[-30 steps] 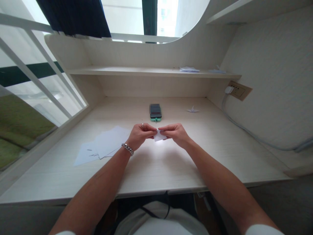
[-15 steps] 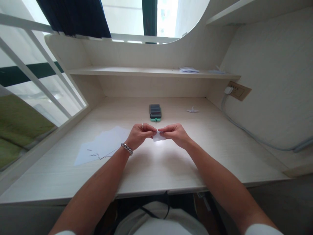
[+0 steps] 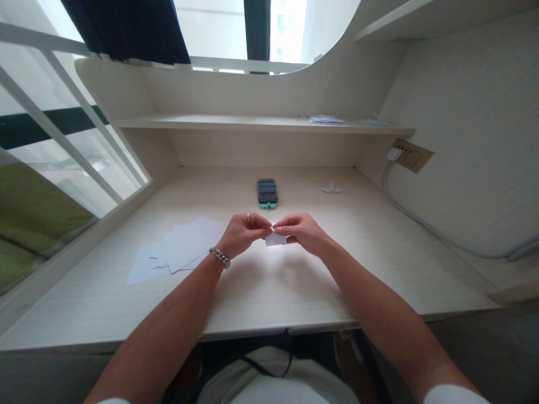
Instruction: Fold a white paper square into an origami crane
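Observation:
A small piece of white folded paper (image 3: 275, 240) is held above the middle of the desk between both hands. My left hand (image 3: 244, 232) pinches its upper left corner; a ring and a chain bracelet are on this hand and wrist. From the other side, my right hand (image 3: 302, 230) grips the paper's top with thumb and fingers closed. The fingertips of both hands nearly touch. Just beyond them lies a dark phone-like device (image 3: 268, 193) with a green end. Farther right on the desk stands a small folded paper figure (image 3: 331, 189).
Loose white sheets (image 3: 191, 241) lie overlapped on the desk (image 3: 269, 303) at the left. Folded papers (image 3: 325, 119) rest on the shelf (image 3: 236, 124) at the back. A grey cable (image 3: 429, 229) runs from a wall socket (image 3: 412, 156) down the right side.
The folded paper has shifted slightly down and right, and more of it shows below the fingers. My left hand has moved a little to the right, closer to my right fingertips.

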Demonstrator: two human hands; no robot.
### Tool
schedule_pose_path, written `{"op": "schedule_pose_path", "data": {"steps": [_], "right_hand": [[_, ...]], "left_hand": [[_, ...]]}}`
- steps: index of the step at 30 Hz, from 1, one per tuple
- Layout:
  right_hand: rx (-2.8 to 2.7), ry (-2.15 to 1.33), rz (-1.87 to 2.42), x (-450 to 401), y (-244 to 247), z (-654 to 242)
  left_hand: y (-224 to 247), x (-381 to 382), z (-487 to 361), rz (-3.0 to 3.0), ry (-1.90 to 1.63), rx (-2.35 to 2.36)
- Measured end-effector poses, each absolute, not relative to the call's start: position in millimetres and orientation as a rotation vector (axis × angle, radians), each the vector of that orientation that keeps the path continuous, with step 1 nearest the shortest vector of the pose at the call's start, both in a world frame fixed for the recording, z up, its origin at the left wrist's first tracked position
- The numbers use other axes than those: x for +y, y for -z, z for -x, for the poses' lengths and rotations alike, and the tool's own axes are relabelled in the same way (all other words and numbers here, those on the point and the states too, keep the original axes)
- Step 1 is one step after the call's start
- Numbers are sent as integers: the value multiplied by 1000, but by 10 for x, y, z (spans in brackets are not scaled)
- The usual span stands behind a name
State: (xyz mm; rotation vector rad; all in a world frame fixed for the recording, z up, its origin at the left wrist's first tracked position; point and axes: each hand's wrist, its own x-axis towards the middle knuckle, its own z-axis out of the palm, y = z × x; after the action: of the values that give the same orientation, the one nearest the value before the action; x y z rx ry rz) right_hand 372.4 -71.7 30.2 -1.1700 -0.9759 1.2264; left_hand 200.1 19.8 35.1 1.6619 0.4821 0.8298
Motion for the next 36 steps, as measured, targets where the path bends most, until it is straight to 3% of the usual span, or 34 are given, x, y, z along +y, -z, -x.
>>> {"op": "schedule_pose_path", "data": {"steps": [11,27,36], "right_hand": [[-927,-1181,1188,-735,-349,-3697],[-1055,-788,1076,-724,-321,-3578],[-1128,-795,1084,-733,-307,-3572]], "left_hand": [[-401,144,-2009,-1506,-741,495],[-356,73,-2089,-1424,-1023,414],[-350,72,-2097,-1409,-1045,409]]}}
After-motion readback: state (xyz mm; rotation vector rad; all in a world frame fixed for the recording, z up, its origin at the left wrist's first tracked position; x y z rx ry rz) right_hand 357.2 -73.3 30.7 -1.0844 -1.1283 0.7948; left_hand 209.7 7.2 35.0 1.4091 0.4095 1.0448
